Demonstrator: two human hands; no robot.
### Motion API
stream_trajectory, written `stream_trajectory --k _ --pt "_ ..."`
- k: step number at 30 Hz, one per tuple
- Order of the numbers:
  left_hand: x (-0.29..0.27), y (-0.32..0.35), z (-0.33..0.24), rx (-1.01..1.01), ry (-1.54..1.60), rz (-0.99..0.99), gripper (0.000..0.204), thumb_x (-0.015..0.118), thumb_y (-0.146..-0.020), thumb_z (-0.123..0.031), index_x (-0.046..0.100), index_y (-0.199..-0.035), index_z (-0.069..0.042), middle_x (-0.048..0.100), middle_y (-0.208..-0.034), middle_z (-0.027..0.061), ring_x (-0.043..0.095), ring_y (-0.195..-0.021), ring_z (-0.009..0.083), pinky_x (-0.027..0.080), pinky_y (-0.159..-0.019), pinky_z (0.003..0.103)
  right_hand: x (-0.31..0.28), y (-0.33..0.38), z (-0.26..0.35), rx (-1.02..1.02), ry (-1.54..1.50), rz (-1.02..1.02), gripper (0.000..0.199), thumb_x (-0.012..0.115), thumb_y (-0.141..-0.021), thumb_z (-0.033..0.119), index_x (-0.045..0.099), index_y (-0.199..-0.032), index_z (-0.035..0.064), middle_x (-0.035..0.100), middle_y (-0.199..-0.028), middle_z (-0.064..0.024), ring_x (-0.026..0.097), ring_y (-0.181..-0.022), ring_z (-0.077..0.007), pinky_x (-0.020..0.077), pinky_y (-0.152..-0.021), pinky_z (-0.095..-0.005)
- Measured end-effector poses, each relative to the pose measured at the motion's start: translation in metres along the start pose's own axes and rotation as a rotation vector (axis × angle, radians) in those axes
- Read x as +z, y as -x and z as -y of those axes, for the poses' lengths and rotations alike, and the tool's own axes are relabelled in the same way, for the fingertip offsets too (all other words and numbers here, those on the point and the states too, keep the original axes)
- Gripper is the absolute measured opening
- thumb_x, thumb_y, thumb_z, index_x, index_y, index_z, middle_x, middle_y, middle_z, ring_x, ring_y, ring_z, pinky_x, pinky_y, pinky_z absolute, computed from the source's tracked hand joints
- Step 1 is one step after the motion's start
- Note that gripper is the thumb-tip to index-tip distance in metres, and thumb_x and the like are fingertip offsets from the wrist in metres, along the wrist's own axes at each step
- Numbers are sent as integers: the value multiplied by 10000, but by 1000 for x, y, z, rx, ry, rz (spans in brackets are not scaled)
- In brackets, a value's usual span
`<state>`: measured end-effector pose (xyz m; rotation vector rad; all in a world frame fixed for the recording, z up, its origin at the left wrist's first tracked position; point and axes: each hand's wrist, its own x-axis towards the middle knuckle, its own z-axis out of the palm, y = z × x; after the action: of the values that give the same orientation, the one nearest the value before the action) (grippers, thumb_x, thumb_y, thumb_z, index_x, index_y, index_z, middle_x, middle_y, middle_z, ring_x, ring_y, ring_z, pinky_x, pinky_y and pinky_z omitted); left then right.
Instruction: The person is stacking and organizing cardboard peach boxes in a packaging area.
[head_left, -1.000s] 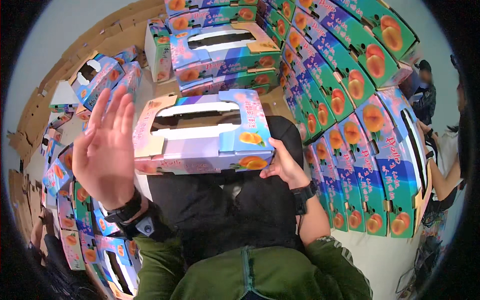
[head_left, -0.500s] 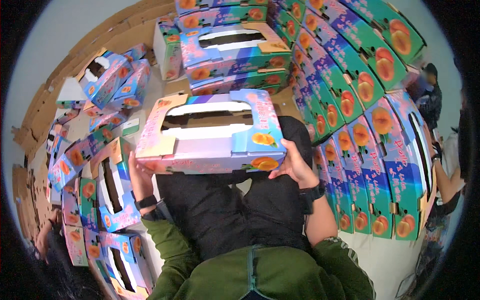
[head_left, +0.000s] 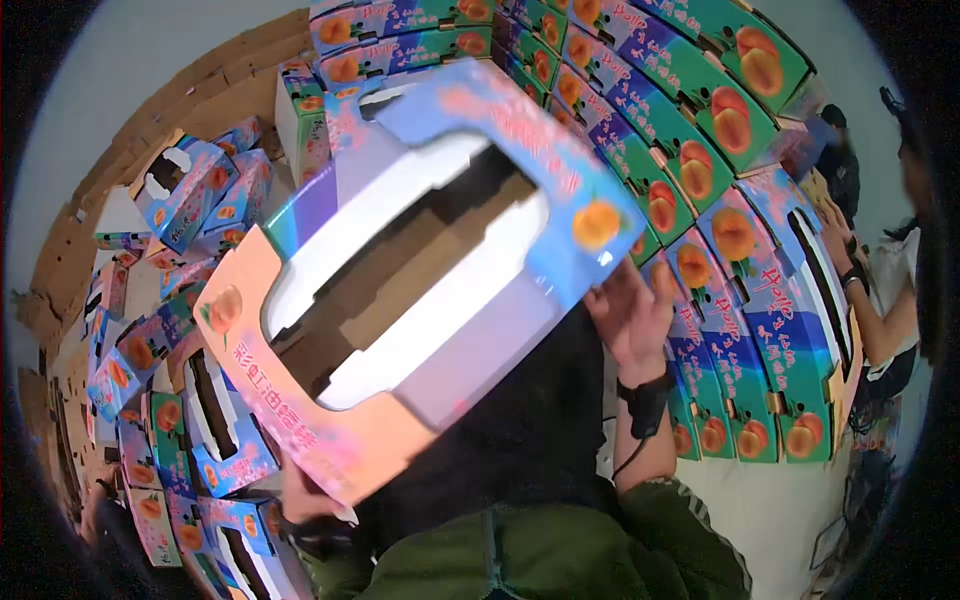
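Note:
A printed cardboard fruit box (head_left: pixel 440 320), with blue, orange and lilac panels and a long opening edged in white, is held up over my lap. It tilts, its right end higher in view than its left. My left hand (head_left: pixel 308 492) grips the lower left corner, its fingers mostly hidden under the box. At the right corner my right hand (head_left: pixel 632 315) holds on, with some fingers behind the edge. Brown cardboard shows inside the opening. Both wrists wear dark bands.
Stacked fruit boxes (head_left: pixel 690 170) rise at the right, with a row of upright boxes (head_left: pixel 785 350) below them. Loose boxes (head_left: pixel 205 190) lie heaped at the left. Brown cardboard sheets (head_left: pixel 200 95) line the back left. Other people's arms (head_left: pixel 880 315) show at the far right.
The box has come up closer to me and turned from nearly level to slanted. My left hand has moved down and nearer, while my right hand has shifted slightly right.

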<state>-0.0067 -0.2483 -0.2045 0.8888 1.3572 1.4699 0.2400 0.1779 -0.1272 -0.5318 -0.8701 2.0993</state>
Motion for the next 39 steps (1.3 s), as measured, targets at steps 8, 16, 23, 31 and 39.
stream_trajectory --k 8,16,23,31,39 --pt "14 -68 -72 365 -76 812 591 767 -823 -216 533 -1281 75 585 -1255 246 609 -1114 356 481 -941 405 -119 -45 -13 -87 394 -182 659 436 -972 538 457 -1396 35 555 -1309 -133 546 -1162 -223 414 -1012 -347" --pt "24 -146 -4 -165 84 -288 504 581 -971 -236 411 -1391 -15 540 -1280 134 548 -1175 214 444 -969 324 -127 45 -1 154 304 -204 609 395 -995 538 532 -1293 24 619 -1187 -142 586 -1111 -235 463 -945 -362" --pt "103 -185 18 -316 547 11 489 518 -1002 -284 403 -1413 -46 562 -1288 79 538 -1176 173 463 -953 328 -86 54 -10 142 644 -119 582 418 -995 506 416 -1376 66 587 -1261 -112 616 -1095 -234 549 -853 -413" --pt "110 -186 37 -289 465 -4 499 536 -985 -273 388 -1417 -72 583 -1242 62 583 -1089 161 512 -860 304 -61 40 -14 -83 704 -286 550 522 -966 486 448 -1332 82 618 -1057 -56 645 -894 -150 538 -717 -287" --pt "134 -192 22 -72 413 -24 604 633 -912 -47 337 -1439 -55 589 -1221 154 614 -1049 174 499 -854 276 -93 30 -4 -143 882 -454 581 519 -954 549 445 -1264 64 597 -999 -53 607 -783 -115 478 -609 -229"
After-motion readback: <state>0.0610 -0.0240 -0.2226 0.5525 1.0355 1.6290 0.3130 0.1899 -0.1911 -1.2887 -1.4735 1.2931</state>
